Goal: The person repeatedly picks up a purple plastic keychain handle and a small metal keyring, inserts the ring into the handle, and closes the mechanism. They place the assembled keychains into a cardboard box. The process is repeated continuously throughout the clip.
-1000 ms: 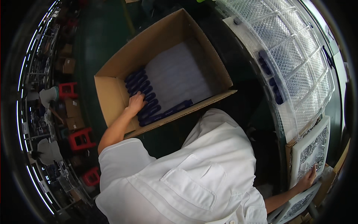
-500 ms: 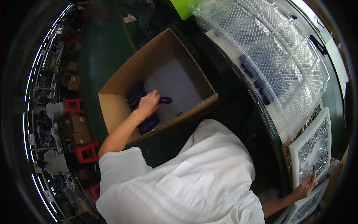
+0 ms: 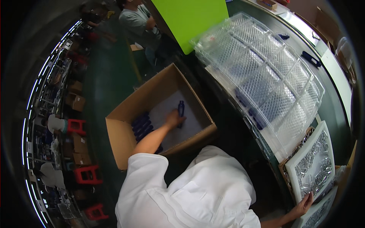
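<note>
My left hand [image 3: 173, 119] is inside a cardboard box [image 3: 121, 146], its fingers closed round a long dark blue plastic part [image 3: 181, 109] that stands nearly lengthwise to the box. Left of that hand, several like dark blue parts [image 3: 142, 127] lie in a row along the box wall, partly covered by my forearm. At the far lower right, my right hand [image 3: 303, 206] is at the lower rim of a white tray [image 3: 291, 167] of small shiny metal pieces [image 3: 311, 161]. Its fingertips are pinched together; what they hold is too small to make out.
Clear plastic divided trays [image 3: 266, 72] lie on the bench at right, with dark blue parts [image 3: 253, 114] under their edge. A green panel [image 3: 190, 22] rises behind. Another person [image 3: 138, 22] is at the back. Red stools [image 3: 88, 174] and cartons [image 3: 80, 142] line the left.
My left hand has moved right within the box, and the blue part in it has turned from crosswise to nearly lengthwise. My right hand has shifted down the tray to its lower rim. The view has tilted.
</note>
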